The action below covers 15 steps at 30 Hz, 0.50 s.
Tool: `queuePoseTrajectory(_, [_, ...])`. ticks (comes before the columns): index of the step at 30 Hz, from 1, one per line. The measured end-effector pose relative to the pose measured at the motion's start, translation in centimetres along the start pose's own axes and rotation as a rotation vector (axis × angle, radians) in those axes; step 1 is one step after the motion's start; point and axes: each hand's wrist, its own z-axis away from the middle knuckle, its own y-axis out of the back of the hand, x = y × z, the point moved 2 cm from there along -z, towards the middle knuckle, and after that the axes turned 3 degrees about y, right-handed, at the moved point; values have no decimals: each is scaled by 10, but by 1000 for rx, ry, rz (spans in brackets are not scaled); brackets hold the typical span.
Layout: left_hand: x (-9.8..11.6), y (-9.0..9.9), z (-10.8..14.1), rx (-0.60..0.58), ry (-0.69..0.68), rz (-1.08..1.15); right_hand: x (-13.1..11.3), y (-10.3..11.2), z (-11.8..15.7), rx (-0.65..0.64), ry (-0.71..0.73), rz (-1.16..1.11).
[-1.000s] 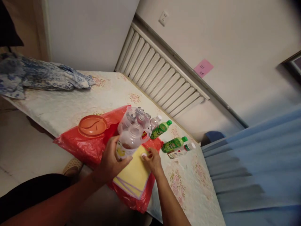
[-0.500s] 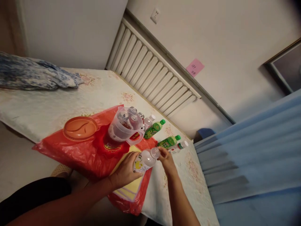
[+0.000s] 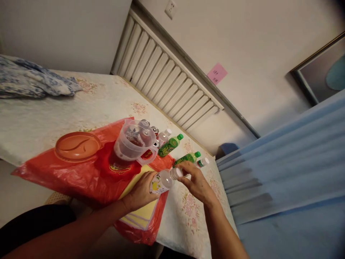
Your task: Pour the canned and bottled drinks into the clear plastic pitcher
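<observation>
My left hand (image 3: 142, 191) is wrapped round the body of a clear bottle (image 3: 163, 181) with a yellow fruit label, tilted with its neck to the right. At the neck, the fingers of my right hand (image 3: 194, 179) close on a white cap (image 3: 176, 173). Just left of the bottle stands a clear pitcher (image 3: 132, 145) with dark liquid and foam inside, on a red plate-like piece (image 3: 118, 174). Yellow sheets (image 3: 140, 216) lie below the bottle.
An orange lid (image 3: 78, 146) rests on red plastic (image 3: 72, 180). Behind the pitcher are cans (image 3: 145, 123), a clear bottle (image 3: 164, 137), green bottles (image 3: 170, 145) and a white-capped bottle (image 3: 203, 162). A patterned cloth (image 3: 35, 79) lies far left; a radiator (image 3: 167, 72) lines the wall.
My right hand has come over the bottle's mouth, where a white cap now shows between its fingers. The whole view has shifted slightly, with things lying further left.
</observation>
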Motion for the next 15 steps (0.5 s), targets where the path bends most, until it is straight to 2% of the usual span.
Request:
queuePoseTrajectory(9, [0, -1, -1, -4, -35, -41, 9, -3, 2, 17, -29, 36])
queuePoseTrajectory(15, [-4, -3, 0, -1, -71, -61, 11, -5, 4, -35, -80, 67])
